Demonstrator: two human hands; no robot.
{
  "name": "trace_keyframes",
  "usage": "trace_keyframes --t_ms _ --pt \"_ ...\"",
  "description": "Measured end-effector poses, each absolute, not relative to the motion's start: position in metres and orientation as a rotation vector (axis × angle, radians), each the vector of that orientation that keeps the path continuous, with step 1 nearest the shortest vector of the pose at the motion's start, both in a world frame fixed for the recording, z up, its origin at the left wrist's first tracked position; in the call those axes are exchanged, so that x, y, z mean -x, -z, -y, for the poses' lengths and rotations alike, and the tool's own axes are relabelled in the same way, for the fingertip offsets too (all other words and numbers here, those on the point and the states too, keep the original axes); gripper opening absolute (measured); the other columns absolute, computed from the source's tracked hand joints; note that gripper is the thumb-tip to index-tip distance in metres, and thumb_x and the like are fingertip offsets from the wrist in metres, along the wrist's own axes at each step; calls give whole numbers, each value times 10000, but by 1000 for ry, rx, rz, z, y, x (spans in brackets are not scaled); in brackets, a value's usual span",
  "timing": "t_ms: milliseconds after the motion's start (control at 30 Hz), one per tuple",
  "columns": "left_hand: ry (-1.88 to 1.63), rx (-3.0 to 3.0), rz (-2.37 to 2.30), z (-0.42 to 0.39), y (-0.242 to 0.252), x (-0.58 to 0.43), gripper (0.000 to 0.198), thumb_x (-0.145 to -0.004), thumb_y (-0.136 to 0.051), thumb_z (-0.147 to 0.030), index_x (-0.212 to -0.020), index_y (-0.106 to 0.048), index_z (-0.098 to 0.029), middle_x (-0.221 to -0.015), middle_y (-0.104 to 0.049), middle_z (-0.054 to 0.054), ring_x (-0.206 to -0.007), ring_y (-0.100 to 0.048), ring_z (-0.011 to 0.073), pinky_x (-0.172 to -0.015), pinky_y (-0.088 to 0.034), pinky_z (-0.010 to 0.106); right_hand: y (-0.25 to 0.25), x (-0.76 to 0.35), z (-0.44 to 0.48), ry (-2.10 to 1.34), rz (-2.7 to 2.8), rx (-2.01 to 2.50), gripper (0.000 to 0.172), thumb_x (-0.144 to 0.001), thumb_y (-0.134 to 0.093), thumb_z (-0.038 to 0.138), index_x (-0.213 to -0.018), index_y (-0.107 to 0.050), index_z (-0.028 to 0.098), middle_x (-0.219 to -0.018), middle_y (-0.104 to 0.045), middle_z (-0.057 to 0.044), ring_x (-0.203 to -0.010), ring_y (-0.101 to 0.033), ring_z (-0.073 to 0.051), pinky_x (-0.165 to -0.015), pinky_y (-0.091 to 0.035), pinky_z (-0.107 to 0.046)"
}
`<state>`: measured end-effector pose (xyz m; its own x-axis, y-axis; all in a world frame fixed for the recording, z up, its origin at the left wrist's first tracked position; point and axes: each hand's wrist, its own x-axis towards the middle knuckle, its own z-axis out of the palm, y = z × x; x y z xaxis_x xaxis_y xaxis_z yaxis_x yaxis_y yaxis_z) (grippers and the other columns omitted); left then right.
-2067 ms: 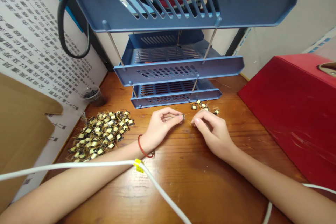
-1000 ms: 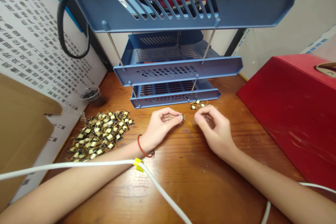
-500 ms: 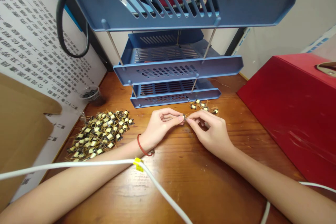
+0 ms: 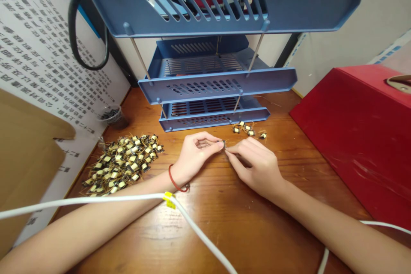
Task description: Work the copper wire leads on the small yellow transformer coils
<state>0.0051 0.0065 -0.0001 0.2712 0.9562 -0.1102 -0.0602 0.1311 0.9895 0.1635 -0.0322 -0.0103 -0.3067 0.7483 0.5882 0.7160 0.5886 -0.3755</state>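
My left hand (image 4: 199,154) pinches a small transformer (image 4: 224,143) between thumb and forefinger; most of it is hidden, with a dark pinned edge and fine wire showing. Just right of it, my right hand (image 4: 253,158) has its thumb and forefinger pressed together close to that edge. What those fingertips grip is too small to make out. A heap of similar transformers (image 4: 125,162), black with pale yellow tape and thin coppery leads, lies left of my left hand. Several more transformers (image 4: 248,128) lie beyond my right hand.
A blue tiered tray rack (image 4: 218,83) stands behind my hands, its top tier overhanging. At the back left is a clear cup (image 4: 112,115) of dark bits. A red box (image 4: 353,137) stands at right. A white cable (image 4: 199,231) crosses in front, over my left forearm.
My right hand has shifted slightly down and left, its fingers closing more tightly together beside the transformer. My left hand has stayed almost still.
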Motion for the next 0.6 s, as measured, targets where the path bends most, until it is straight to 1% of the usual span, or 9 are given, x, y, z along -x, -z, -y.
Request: trace_keyframes --t_ms 167,300,600 --pt "-943 -1305 -1017 -6 2 -5 202 -620 -724 -292 -675 -633 -121 -662 -670 36 -589 -584 112 -625 -476 239 9 -165 32 -57 2070 1183 130 -828 -491 146 -760 -591 194 -688 -613 -47 -648 -512 -169 -630 -407 -306" --pt "-877 -1413 -985 -6 2 -4 191 -659 -692 -290 -717 -646 -114 -702 -677 56 -625 -596 123 -637 -473 238 9 -167 30 -73 2065 1186 127 -842 -480 147 -772 -576 191 -703 -606 -51 -670 -500 -175 -649 -408 -310" --pt "-773 -1583 -1016 -8 0 -3 184 -691 -652 -279 -753 -671 -108 -716 -681 73 -622 -588 133 -622 -468 241 12 -167 28 -108 2054 1228 132 -851 -482 146 -740 -538 193 -693 -590 -45 -668 -493 -177 -650 -399 -311"
